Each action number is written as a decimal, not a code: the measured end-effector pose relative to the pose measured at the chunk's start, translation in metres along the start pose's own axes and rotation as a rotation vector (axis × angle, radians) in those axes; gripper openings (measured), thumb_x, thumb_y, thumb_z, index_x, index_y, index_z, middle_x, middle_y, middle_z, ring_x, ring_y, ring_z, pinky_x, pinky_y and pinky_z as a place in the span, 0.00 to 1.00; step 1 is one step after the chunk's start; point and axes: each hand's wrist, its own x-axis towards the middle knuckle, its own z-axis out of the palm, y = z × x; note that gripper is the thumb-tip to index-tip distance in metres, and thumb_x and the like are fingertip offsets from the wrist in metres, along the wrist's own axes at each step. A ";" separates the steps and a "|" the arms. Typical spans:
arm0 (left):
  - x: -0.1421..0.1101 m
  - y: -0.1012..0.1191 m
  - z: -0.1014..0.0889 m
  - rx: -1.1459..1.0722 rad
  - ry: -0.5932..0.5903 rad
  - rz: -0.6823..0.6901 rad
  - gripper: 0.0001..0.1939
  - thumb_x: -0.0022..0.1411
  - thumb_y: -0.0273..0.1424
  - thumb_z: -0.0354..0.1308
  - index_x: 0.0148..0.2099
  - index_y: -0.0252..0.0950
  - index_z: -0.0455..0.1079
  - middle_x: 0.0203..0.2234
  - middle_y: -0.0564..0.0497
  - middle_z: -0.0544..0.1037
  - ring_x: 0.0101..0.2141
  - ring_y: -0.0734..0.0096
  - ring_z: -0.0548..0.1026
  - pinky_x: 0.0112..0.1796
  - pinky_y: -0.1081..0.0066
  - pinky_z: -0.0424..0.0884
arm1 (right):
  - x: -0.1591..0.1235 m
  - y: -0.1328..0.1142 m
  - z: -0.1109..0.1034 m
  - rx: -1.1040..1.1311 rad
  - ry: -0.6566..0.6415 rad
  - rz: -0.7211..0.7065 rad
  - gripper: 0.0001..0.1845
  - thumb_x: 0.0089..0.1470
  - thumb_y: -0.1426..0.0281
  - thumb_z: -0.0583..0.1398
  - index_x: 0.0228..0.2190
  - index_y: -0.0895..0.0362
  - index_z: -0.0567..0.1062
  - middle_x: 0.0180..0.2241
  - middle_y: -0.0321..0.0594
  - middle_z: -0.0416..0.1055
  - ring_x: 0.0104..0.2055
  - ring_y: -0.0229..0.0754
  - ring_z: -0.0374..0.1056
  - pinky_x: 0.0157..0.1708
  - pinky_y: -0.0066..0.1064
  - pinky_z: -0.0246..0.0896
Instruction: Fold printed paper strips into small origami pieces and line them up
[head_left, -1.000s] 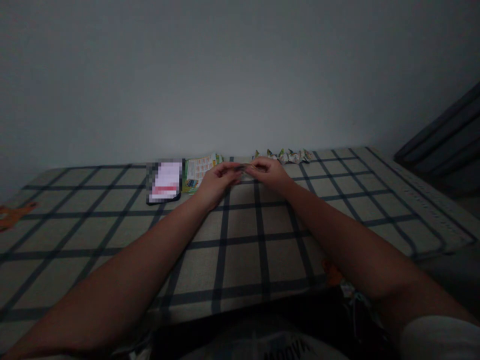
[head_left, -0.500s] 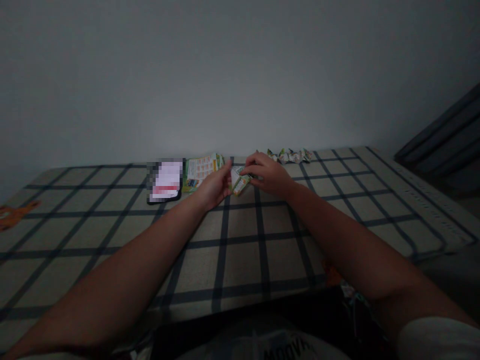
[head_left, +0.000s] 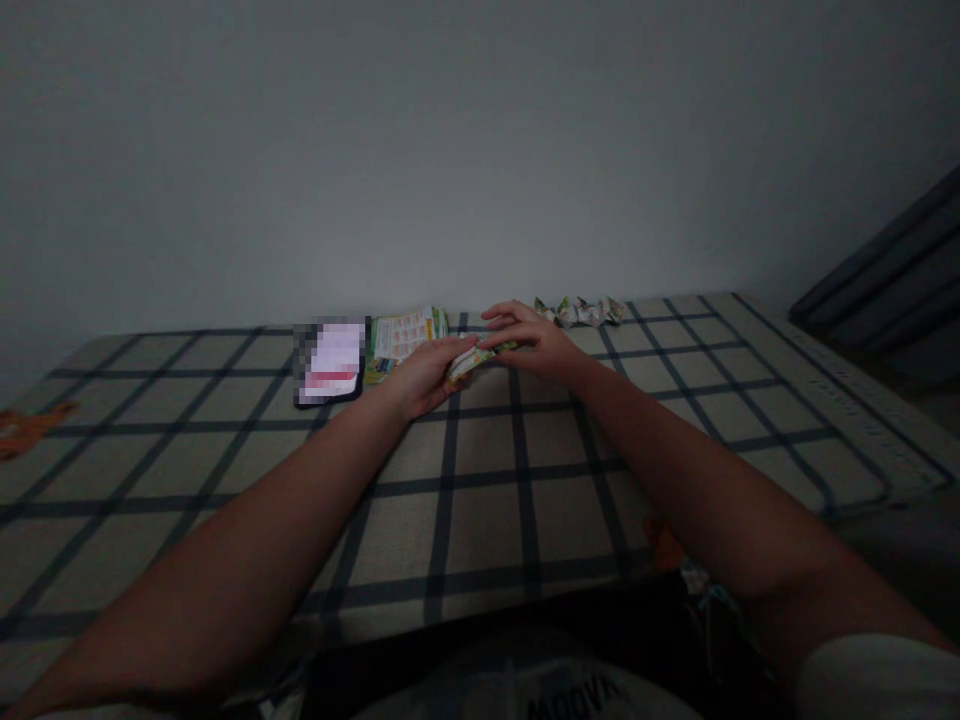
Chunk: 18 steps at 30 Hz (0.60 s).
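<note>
A small folded paper (head_left: 466, 362), printed in green and white, is between my two hands above the checked cloth. My left hand (head_left: 429, 378) is closed on its left part, with the thumb across the top. My right hand (head_left: 538, 342) has its thumb and a finger around the paper's right end, while its upper fingers stretch out over it. Just behind my left hand lie printed leaflets (head_left: 405, 335), stacked flat. Past my right hand is a row of several crumpled or folded paper pieces (head_left: 581, 312).
A phone (head_left: 330, 362) with a lit, blurred screen lies left of the leaflets. The checked tablecloth (head_left: 480, 520) covers the table up to a grey wall (head_left: 480, 150). Dark folded fabric (head_left: 892, 270) hangs at the right. Orange prints (head_left: 34, 430) mark the cloth.
The folded paper has turned and moved slightly left into my left hand, whose thumb has come down on it. My right hand's fingers have stretched out more.
</note>
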 end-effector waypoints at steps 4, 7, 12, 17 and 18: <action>-0.002 0.000 0.003 0.045 -0.006 -0.056 0.07 0.60 0.30 0.65 0.33 0.30 0.76 0.20 0.53 0.72 0.17 0.83 0.66 0.17 0.82 0.62 | 0.001 0.003 -0.001 0.045 -0.089 0.048 0.14 0.55 0.59 0.67 0.43 0.47 0.83 0.57 0.44 0.65 0.58 0.46 0.64 0.60 0.48 0.61; -0.005 0.000 0.005 0.068 0.012 -0.084 0.08 0.60 0.31 0.66 0.33 0.30 0.76 0.21 0.52 0.74 0.18 0.84 0.66 0.18 0.83 0.62 | 0.002 0.002 -0.001 0.058 -0.138 0.050 0.14 0.53 0.59 0.68 0.42 0.48 0.83 0.57 0.44 0.66 0.60 0.46 0.63 0.61 0.47 0.59; -0.007 0.000 0.007 0.057 -0.001 -0.107 0.08 0.62 0.30 0.64 0.33 0.30 0.75 0.22 0.51 0.76 0.19 0.82 0.70 0.20 0.83 0.66 | 0.002 -0.001 -0.003 0.097 -0.152 0.084 0.12 0.54 0.60 0.68 0.40 0.50 0.84 0.56 0.45 0.67 0.60 0.46 0.63 0.62 0.46 0.58; -0.009 0.003 0.009 0.058 -0.008 -0.130 0.03 0.63 0.24 0.61 0.36 0.29 0.76 0.29 0.46 0.80 0.25 0.76 0.77 0.28 0.79 0.74 | 0.001 -0.003 -0.004 0.084 -0.149 0.138 0.11 0.53 0.61 0.68 0.38 0.51 0.84 0.55 0.44 0.68 0.59 0.45 0.64 0.62 0.46 0.57; -0.010 0.004 0.009 0.047 0.000 -0.130 0.02 0.62 0.23 0.62 0.36 0.29 0.75 0.29 0.46 0.80 0.26 0.76 0.78 0.29 0.79 0.75 | 0.001 -0.003 -0.004 0.077 -0.144 0.145 0.12 0.53 0.61 0.69 0.39 0.51 0.84 0.55 0.44 0.68 0.59 0.45 0.64 0.62 0.46 0.57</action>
